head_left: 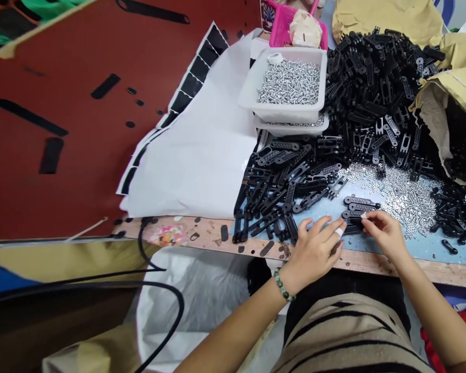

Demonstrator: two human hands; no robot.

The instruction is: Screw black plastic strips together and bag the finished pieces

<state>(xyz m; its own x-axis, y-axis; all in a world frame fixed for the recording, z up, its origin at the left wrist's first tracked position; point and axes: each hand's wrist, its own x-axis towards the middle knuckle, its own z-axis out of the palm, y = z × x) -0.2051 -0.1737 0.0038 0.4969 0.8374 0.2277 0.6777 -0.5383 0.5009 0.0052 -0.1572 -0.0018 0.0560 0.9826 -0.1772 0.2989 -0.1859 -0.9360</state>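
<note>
Several black plastic link pieces (359, 206) lie side by side at the table's near edge, between my two hands. My left hand (316, 244) has its fingers spread, with a white wrap (339, 231) round one finger. Its fingertips touch the left ends of the nearest links. At their right ends, my right hand (386, 233) has thumb and finger pinched together. A small white patch shows at its fingertips, and whatever lies in the pinch is too small to make out. Just beyond the right hand are loose silver screws and nuts (409, 202).
A big heap of black links (373, 77) rises behind, next to a torn yellow sack (456, 83). White tubs of silver screws (289, 83) are stacked on the table. Small black parts (458, 212) lie right. White sheeting (202, 150) covers the left, and a black cable (178, 300) hangs below.
</note>
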